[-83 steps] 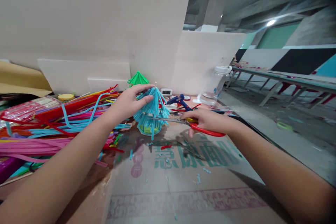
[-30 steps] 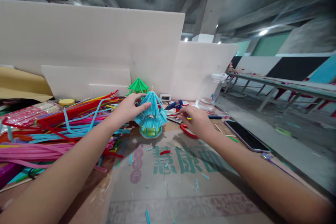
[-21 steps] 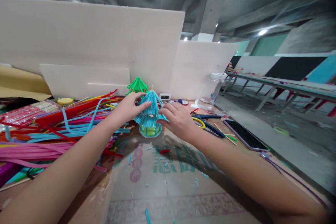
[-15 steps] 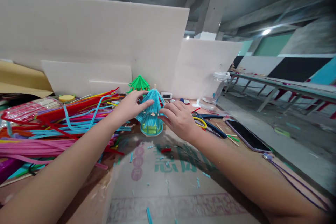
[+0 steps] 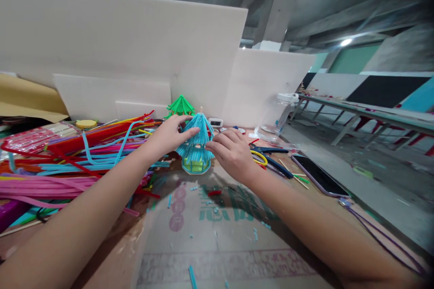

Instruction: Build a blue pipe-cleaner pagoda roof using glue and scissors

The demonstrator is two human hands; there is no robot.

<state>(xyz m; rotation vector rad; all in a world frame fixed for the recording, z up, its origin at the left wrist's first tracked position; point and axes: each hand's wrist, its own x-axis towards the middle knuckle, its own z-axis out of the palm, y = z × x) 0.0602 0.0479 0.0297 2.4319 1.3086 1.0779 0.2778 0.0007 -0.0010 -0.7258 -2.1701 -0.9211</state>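
A small blue pavilion model [image 5: 198, 144], with two tiers of ribbed roof made of what look like pipe cleaners, stands upright on the table. A wooden stick tip pokes out of its top, and something yellow-green shows inside the base. My left hand [image 5: 172, 134] holds the upper roof from the left, thumb across the front and the other fingers partly hidden behind. On the right side, my right hand [image 5: 233, 151] has its thumb and fingers pinched at the roof's edge. Just behind stands a green model roof [image 5: 181, 105].
Bundles of coloured pipe cleaners [image 5: 50, 189] cover the left. To the right lie pliers and scissors [image 5: 267, 160], thin sticks, and a phone [image 5: 318, 175] with a strap. A clear water bottle [image 5: 276, 119] stands near white foam boards [image 5: 122, 49]. Blue scraps dot the printed sheet [image 5: 217, 244].
Both hands stay on the blue model with almost the same grip. The right side of its upper roof looks slightly fuller and more spread. The view has shifted very slightly.
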